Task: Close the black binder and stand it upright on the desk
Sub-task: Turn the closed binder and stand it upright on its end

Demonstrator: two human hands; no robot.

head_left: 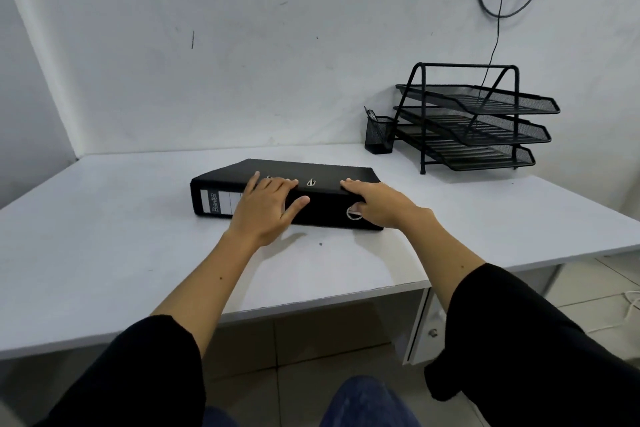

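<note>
The black binder [322, 173] lies flat and closed on the white desk [104, 218], its spine with a white label facing me. My left hand [266, 208] rests over the spine's middle, fingers spread onto the top cover, thumb out to the right. My right hand [377, 203] covers the spine's right end by the metal finger ring, fingers reaching onto the cover's near edge. Both hands touch the binder; neither has lifted it.
A black mesh pen cup [379, 135] and a three-tier black wire letter tray [478, 121] stand at the back right by the wall. Cables hang on the wall above [498, 3]. The desk's front edge runs just below my forearms.
</note>
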